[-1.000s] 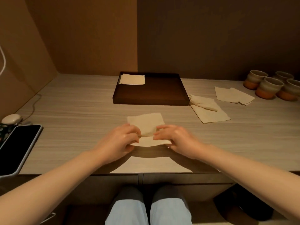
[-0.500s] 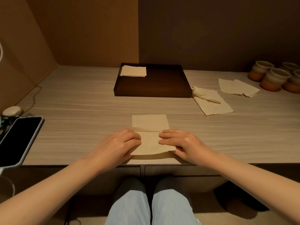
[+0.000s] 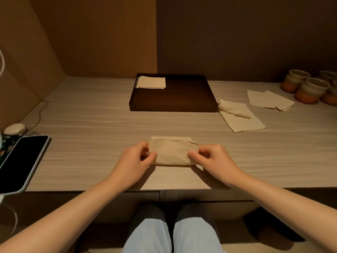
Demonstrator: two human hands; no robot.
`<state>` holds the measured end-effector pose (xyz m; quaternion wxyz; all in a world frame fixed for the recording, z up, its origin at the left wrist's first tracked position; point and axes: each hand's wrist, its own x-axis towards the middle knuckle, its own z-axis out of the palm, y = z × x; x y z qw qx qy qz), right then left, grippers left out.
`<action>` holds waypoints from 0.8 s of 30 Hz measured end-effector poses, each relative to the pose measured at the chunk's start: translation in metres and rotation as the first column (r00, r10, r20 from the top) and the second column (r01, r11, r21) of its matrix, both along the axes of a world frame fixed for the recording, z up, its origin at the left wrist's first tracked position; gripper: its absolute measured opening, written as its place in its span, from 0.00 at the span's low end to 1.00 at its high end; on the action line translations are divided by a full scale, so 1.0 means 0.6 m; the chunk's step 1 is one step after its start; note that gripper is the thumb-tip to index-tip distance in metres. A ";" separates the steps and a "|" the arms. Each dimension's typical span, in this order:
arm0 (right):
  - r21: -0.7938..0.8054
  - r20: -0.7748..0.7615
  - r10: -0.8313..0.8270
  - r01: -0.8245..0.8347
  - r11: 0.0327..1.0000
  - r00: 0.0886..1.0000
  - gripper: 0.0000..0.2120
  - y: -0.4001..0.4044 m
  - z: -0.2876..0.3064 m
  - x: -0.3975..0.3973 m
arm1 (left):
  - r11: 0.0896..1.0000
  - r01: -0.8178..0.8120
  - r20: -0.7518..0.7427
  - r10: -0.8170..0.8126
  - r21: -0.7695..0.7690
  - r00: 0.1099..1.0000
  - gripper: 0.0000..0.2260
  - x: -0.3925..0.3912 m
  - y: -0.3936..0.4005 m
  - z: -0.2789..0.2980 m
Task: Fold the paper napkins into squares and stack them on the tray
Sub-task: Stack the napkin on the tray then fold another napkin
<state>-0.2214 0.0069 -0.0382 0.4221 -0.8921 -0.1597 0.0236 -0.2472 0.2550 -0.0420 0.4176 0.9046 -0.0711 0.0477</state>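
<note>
A beige paper napkin (image 3: 172,152) lies near the front edge of the table, its near half lifted and folded over toward the far edge. My left hand (image 3: 134,161) pinches its left corner. My right hand (image 3: 213,160) pinches its right corner. A strip of the lower layer shows along the far side. The dark brown tray (image 3: 184,99) stands at the back centre. One folded napkin square (image 3: 151,82) sits in the tray's far left corner.
A crumpled napkin on a flat one (image 3: 238,115) lies right of the tray, and loose napkins (image 3: 269,99) lie farther right. Ceramic cups (image 3: 310,88) stand at the back right. A phone (image 3: 20,161) and a small white case (image 3: 14,129) rest at the left edge.
Both hands have lifted the napkin's near half and brought it forward over the far half. Before, the fingers pressed flat along the middle crease.
</note>
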 end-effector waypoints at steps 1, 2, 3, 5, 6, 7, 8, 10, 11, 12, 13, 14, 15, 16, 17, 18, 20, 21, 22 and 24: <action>0.028 -0.035 -0.051 0.052 0.998 0.998 0.19 0.006 0.003 0.008 | 0.997 -0.071 -0.017 0.071 -0.016 0.997 0.07 0.008 -0.004 -0.003; 0.044 -0.073 -0.104 0.107 0.993 0.992 0.20 0.012 0.006 0.016 | 0.991 -0.129 -0.043 0.128 -0.031 0.991 0.08 0.015 -0.008 -0.004; 0.045 -0.115 -0.156 0.162 0.986 0.981 0.20 0.018 0.007 0.024 | 0.984 -0.171 -0.074 0.168 -0.040 0.983 0.09 0.022 -0.012 -0.005; 0.020 -0.196 -0.225 0.233 0.972 0.955 0.18 0.027 0.009 0.039 | 0.978 -0.207 -0.102 0.203 -0.028 0.974 0.08 0.033 -0.016 -0.008; 0.006 -0.230 -0.245 0.253 0.967 0.942 0.17 0.030 0.009 0.046 | 0.976 -0.217 -0.098 0.215 -0.013 0.972 0.08 0.037 -0.018 -0.009; -0.002 -0.260 -0.260 0.268 0.963 0.930 0.15 0.032 0.009 0.052 | 0.973 -0.231 -0.090 0.230 0.000 0.969 0.08 0.041 -0.020 -0.009; -0.005 -0.281 -0.271 0.280 0.960 0.921 0.14 0.033 0.007 0.057 | 0.970 -0.243 -0.086 0.243 0.011 0.966 0.09 0.044 -0.021 -0.009; -0.026 -0.288 -0.299 0.305 0.952 0.910 0.14 0.036 0.003 0.063 | 0.965 -0.258 -0.081 0.261 0.045 0.962 0.09 0.048 -0.024 -0.010; -0.043 -0.280 -0.315 0.316 0.948 0.907 0.14 0.038 0.000 0.066 | 0.963 -0.262 -0.077 0.267 0.067 0.961 0.08 0.050 -0.025 -0.010; -0.063 -0.272 -0.330 0.325 0.944 0.904 0.14 0.040 -0.001 0.068 | 0.959 -0.268 -0.072 0.274 0.088 0.959 0.08 0.051 -0.026 -0.011; -0.082 -0.267 -0.340 0.330 0.940 0.902 0.14 0.043 -0.002 0.070 | 0.955 -0.275 -0.068 0.283 0.106 0.957 0.08 0.052 -0.026 -0.012; -0.096 -0.264 -0.346 0.333 0.938 0.900 0.14 0.044 -0.003 0.073 | 0.951 -0.282 -0.063 0.292 0.127 0.954 0.09 0.053 -0.027 -0.012; -0.107 -0.261 -0.349 0.332 0.937 0.900 0.14 0.045 -0.004 0.075 | 0.946 -0.288 -0.053 0.298 0.151 0.953 0.09 0.054 -0.028 -0.012; -0.118 -0.255 -0.348 0.328 0.937 0.902 0.13 0.046 -0.004 0.076 | 0.941 -0.289 -0.040 0.300 0.178 0.953 0.09 0.054 -0.028 -0.012; -0.132 -0.247 -0.346 0.322 0.937 0.905 0.13 0.046 -0.004 0.076 | 0.937 -0.286 -0.023 0.297 0.203 0.955 0.09 0.055 -0.028 -0.012; -0.148 -0.238 -0.342 0.314 0.938 0.909 0.12 0.046 -0.004 0.076 | 0.934 -0.282 -0.010 0.291 0.221 0.957 0.09 0.054 -0.029 -0.012; -0.173 -0.238 -0.342 0.307 0.936 0.909 0.13 0.046 -0.003 0.075 | 0.929 -0.277 0.010 0.283 0.244 0.959 0.08 0.052 -0.030 -0.012; -0.181 -0.243 -0.346 0.308 0.934 0.906 0.13 0.046 -0.003 0.075 | 0.927 -0.278 0.019 0.283 0.252 0.959 0.08 0.051 -0.030 -0.012; -0.187 -0.248 -0.351 0.311 0.932 0.903 0.14 0.046 -0.003 0.076 | 0.924 -0.281 0.027 0.284 0.260 0.958 0.09 0.050 -0.031 -0.013; -0.189 -0.251 -0.359 0.318 0.929 0.899 0.14 0.045 -0.003 0.078 | 0.918 -0.286 0.044 0.285 0.274 0.957 0.09 0.050 -0.032 -0.014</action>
